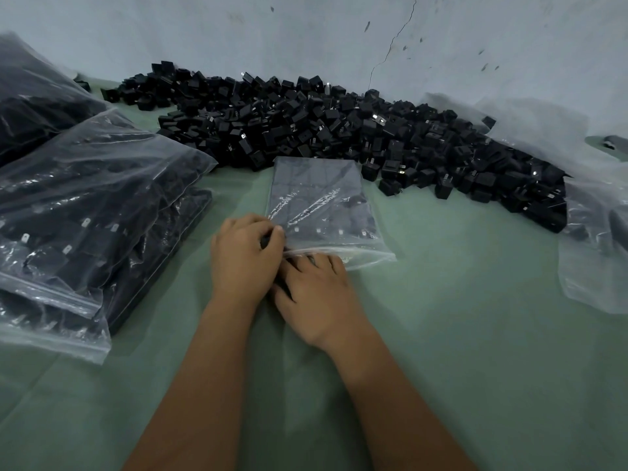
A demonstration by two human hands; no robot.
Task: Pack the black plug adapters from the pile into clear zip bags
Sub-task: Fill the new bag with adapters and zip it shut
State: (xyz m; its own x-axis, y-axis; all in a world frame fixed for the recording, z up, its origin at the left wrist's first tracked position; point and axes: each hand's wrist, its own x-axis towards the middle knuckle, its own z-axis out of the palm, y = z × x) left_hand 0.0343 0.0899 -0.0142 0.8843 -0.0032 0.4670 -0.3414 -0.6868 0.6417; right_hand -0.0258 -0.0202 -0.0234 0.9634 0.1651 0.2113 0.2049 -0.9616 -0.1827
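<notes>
**Both hands at the mouth of a filled zip bag**

Flat on the pale green cloth-covered table [458, 334], just in front of the long pile of small black plug adapters [339, 130]: a clear plastic zip bag [323, 195] filled with black adapters laid in neat rows. At its near left corner, the left hand [243, 256], fingers curled, pinching the bag's mouth. Just beside and touching it, the right hand [316, 294], fingers bent down onto the open lip of the bag; whether gripping or only pressing, cannot tell. To the left, stacked large clear bags of packed black adapters [91, 212]. At the right edge, loose crumpled clear plastic [598, 232]. Behind, a stained, cracked grey wall [339, 35].
</notes>
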